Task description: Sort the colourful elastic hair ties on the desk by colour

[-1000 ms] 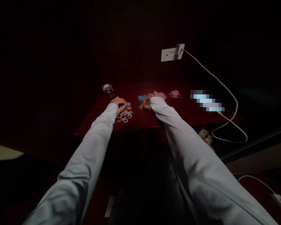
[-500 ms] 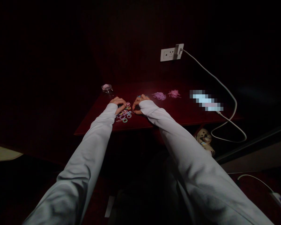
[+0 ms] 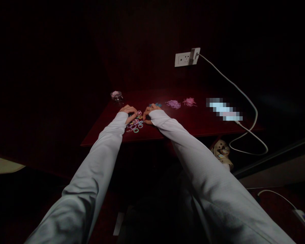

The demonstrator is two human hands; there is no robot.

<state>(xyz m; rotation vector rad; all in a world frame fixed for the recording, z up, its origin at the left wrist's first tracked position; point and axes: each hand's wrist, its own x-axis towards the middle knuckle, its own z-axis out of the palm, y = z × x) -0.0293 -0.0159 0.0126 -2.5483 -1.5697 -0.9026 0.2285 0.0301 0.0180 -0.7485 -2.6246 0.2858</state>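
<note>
Several small coloured rings, like hair ties, lie in a loose cluster near the table's front edge. My left hand curls over the left and far side of this cluster, its fingertips at a pink ring. What those closed fingers hold, if anything, is hidden. Just right of the rings, my right hand has thumb and forefinger drawn together, and whatever is between them is too small to name. A pile of blue strips shows partly behind the right hand.
Purple strips and pink strips lie in piles to the right. A clear jar with something pink on top stands at the back left. A pixelated bright device has a white cable running to the wall socket.
My right hand has shifted slightly left and down, uncovering more of the blue pile. My left hand stays nearly still over the rings.
</note>
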